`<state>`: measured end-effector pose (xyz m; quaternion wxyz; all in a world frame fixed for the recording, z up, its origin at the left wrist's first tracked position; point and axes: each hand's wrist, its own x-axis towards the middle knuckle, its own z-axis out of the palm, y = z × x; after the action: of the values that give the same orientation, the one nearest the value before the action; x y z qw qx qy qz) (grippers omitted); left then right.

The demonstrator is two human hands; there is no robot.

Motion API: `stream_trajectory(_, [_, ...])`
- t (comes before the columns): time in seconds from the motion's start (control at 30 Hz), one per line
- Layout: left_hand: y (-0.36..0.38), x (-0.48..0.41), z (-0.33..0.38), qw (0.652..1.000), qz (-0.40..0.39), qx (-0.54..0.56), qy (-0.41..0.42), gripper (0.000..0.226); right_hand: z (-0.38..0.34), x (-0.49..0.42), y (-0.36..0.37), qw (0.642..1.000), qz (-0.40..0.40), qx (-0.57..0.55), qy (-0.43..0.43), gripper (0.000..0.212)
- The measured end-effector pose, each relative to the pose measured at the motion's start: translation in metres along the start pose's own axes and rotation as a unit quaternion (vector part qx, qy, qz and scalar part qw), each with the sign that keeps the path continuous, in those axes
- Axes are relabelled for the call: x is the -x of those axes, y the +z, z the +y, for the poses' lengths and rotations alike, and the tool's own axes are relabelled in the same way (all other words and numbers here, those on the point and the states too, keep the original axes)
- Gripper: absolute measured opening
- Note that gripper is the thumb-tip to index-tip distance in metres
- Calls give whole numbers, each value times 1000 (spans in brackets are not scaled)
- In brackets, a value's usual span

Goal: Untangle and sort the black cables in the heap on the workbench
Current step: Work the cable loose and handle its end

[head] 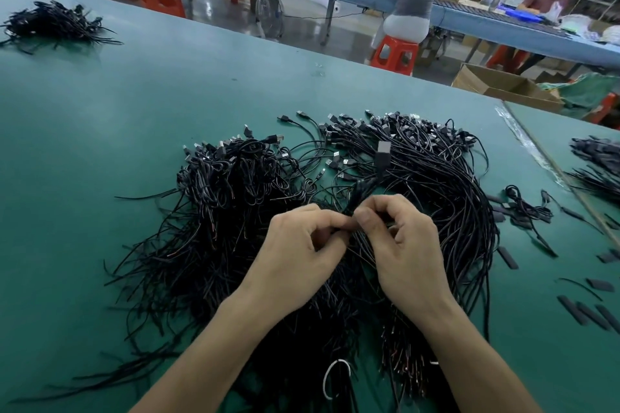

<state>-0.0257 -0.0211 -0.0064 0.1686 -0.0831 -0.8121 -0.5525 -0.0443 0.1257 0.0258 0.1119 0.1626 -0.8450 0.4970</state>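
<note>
Black thin cables (228,218), many ending in USB plugs, lay heaped in the middle of the green desk (100,117). The left hand (298,245) and right hand (409,245) each pinched one raised cable (382,157), fingertips nearly touching.

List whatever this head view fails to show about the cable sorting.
- Head view: the exact spot where the left hand and right hand pinch the lifted cable; the hands themselves cover it.
- The heap: its near end is cut off by the bottom edge.
- Right pile: cut off by the right edge.
- Far pile: too small to tell its cable ends.
</note>
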Motion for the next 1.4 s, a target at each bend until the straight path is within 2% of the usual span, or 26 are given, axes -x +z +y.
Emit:
stream_trajectory(0.07, [2,1,2,998,-41,25,-40,20,-2,0,3,1000,7,-25,4,15])
stream_trajectory(0.1, [1,0,4,993,-61,74,-70,24,-4,0,4,999,1,-33,2,14])
stream_trajectory(0.2, [-5,-3,2,957,-98,233,-140,53,-8,2,8,997,-49,-58,2,16])
stream_trajectory(0.27, [-9,-5,1,933,-111,293,-175,68,-10,5,10,993,-90,-70,-2,21])
stream_trajectory(0.3, [-10,-6,1,934,-114,292,-174,68,-11,6,11,992,-106,-71,-7,22])
stream_trajectory(0.4, [-18,-8,1,960,-117,215,-135,43,-7,7,12,991,-124,-48,-5,13])
stream_trajectory(0.5, [-29,-9,-4,969,-184,111,-123,38,3,6,12,986,-140,-55,68,11])
stream_trajectory(0.53, [-32,-9,-6,974,-185,67,-112,37,7,6,12,985,-143,-50,86,11])
stream_trajectory(0.57, [-34,-9,-7,982,-156,33,-99,38,12,6,12,986,-140,-25,91,10])
stream_trajectory(0.63, [-37,-10,-9,996,-39,-58,-59,42,23,4,7,986,-124,56,97,7])
stream_trajectory(0.67, [-40,-12,-11,989,29,-145,-13,45,29,4,4,983,-112,98,106,5])
stream_trajectory(0.73, [-47,-15,-17,939,127,-314,65,45,42,3,-4,969,-93,195,123,11])
stream_trajectory(0.8, [-53,-17,-24,912,168,-363,86,47,52,3,-8,945,-88,280,142,21])
stream_trajectory(0.9, [-56,-16,-35,919,181,-336,94,56,58,5,-5,909,-117,366,160,33])
stream_trajectory(0.97, [-56,-15,-42,917,175,-350,72,63,58,5,-1,899,-119,389,161,32])
stream_trajectory(1.1, [-57,-14,-58,893,135,-426,-54,67,57,2,0,907,-93,359,198,32])
stream_trajectory(1.2, [-54,-9,-63,885,106,-441,-105,75,54,-4,-7,924,-72,289,240,24])
stream_trajectory(1.3, [-53,-11,-52,890,131,-424,-103,78,46,-10,-13,950,-59,165,259,27])
stream_trajectory(1.37, [-56,-15,-38,902,200,-379,-61,72,34,-11,-11,962,-67,75,253,23])
stream_trajectory(1.4, [-58,-16,-31,906,243,-346,-13,65,25,-11,-9,969,-70,38,234,19])
